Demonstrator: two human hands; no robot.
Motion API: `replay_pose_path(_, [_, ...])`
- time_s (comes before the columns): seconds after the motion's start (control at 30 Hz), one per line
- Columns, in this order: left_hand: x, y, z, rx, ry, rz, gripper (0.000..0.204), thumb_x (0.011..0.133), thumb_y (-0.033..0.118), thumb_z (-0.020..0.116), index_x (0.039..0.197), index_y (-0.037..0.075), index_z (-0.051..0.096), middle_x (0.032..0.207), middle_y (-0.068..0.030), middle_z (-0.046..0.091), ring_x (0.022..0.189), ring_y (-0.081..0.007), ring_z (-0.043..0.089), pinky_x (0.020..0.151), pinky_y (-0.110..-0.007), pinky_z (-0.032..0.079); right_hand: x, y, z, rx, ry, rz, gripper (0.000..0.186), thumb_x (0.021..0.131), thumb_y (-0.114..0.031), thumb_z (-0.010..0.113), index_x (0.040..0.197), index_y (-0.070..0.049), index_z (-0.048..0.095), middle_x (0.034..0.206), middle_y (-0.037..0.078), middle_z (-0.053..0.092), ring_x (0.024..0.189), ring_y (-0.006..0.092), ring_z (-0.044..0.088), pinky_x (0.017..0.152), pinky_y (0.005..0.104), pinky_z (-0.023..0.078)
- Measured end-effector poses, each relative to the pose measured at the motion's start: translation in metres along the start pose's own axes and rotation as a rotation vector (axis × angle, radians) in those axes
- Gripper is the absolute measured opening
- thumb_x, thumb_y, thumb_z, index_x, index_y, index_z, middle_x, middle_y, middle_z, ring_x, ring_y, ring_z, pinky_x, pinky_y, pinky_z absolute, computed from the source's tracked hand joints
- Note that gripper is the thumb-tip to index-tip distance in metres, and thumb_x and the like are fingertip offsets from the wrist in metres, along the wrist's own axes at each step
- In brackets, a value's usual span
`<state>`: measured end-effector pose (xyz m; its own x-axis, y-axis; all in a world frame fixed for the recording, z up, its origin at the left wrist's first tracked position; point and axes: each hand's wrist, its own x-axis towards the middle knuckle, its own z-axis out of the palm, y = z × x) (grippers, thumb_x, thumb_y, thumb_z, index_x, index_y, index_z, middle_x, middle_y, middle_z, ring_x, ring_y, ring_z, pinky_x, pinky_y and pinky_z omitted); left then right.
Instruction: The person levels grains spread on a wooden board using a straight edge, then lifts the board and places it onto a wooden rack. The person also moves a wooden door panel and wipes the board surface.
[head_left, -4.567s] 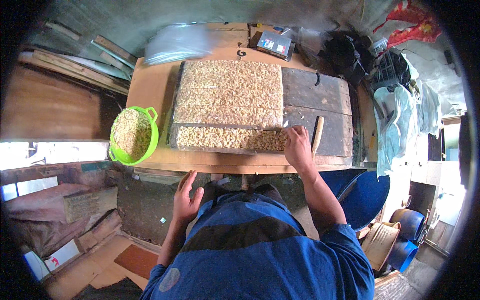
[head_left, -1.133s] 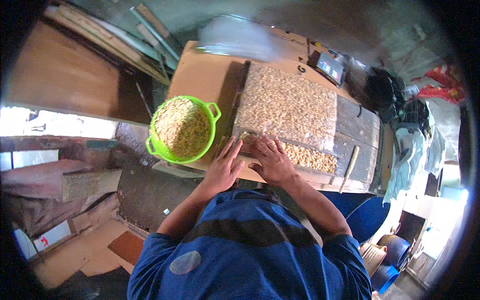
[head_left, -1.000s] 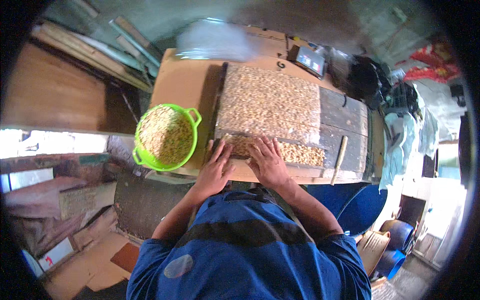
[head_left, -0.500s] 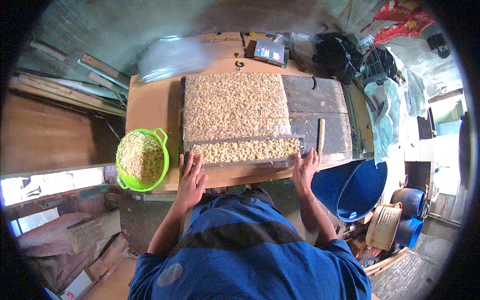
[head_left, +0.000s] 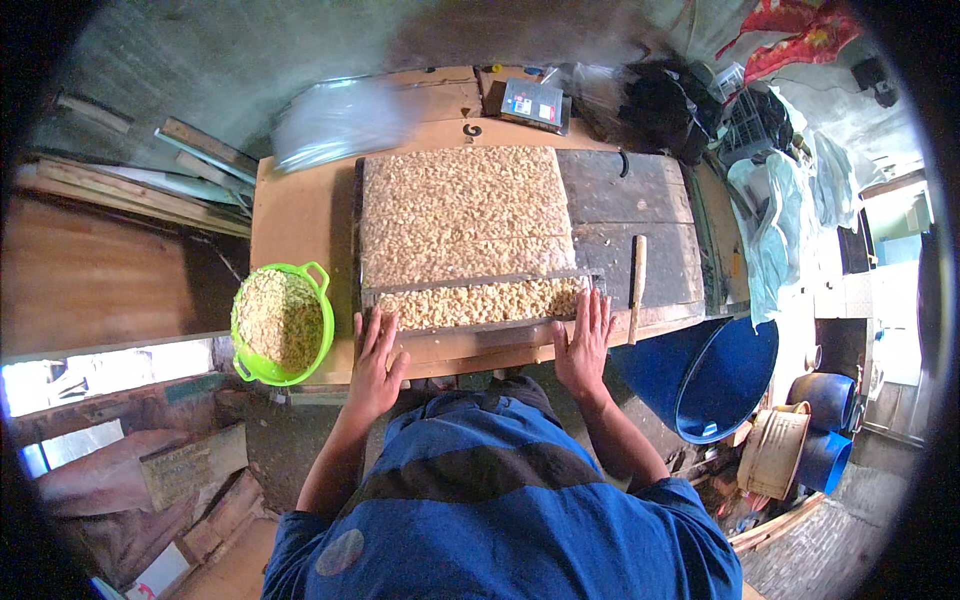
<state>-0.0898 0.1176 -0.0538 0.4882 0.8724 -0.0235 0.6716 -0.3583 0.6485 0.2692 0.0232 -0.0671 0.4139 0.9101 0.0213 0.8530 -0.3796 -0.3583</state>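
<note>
A flat slab of pale, split beans or grains (head_left: 465, 215), seemingly under clear plastic, lies on a dark wooden board (head_left: 635, 195). At its near side runs a narrow strip of the same pale pieces (head_left: 480, 304), set off by a thin dark bar (head_left: 480, 283). My left hand (head_left: 377, 368) rests at the strip's near left corner, fingers stretched out. At the near right corner lies my right hand (head_left: 583, 352), its fingers spread and the thumb apart. Neither hand grips anything. Right of the slab lies a wooden stick (head_left: 638, 275).
A green colander (head_left: 270, 370) of pale pieces stands at the table's left edge. Clear plastic sheets (head_left: 335, 125) and a dark flat box (head_left: 535, 105) lie at the back. A large blue barrel (head_left: 725, 385) stands below the table's right side.
My right hand has shifted left, from beside the strip's right end onto its near right corner. My left hand stays at the left corner. The view has shifted slightly.
</note>
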Motion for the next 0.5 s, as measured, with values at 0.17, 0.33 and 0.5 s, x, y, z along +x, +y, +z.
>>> replay_pose_path(0.17, [0.001,-0.001,0.0,0.011,0.007,0.003,0.065,0.102,0.032,0.056,0.159,0.009,0.034,0.167,-0.0201,0.022,0.154,-0.0497,0.01,0.124,-0.055,0.017,0.002,0.001,-0.002,-0.057,-0.044,-0.061,0.072,0.103,-0.045,0.052,0.157,-0.001,0.032,0.165,0.021,0.027,0.156,0.0397,0.016,0.124,0.0593,0.006])
replay_pose_path(0.33, [0.0,0.003,-0.004,0.025,0.008,0.008,0.068,0.1,0.03,0.061,0.159,0.01,0.035,0.168,-0.019,0.022,0.154,-0.0498,0.01,0.124,-0.056,0.018,0.002,-0.003,-0.006,-0.022,-0.034,-0.093,0.078,0.099,-0.051,0.057,0.155,-0.001,0.035,0.165,0.022,0.028,0.155,0.0395,0.017,0.124,0.0592,0.008])
replay_pose_path(0.5, [-0.001,0.009,-0.006,0.055,0.017,-0.006,0.069,0.096,0.024,0.066,0.158,0.01,0.038,0.166,-0.0185,0.027,0.154,-0.0481,0.014,0.123,-0.054,0.022,0.0,-0.008,-0.02,-0.015,-0.025,-0.141,0.095,0.083,-0.05,0.078,0.154,-0.002,0.037,0.16,0.023,0.033,0.152,0.0422,0.023,0.124,0.0589,0.014])
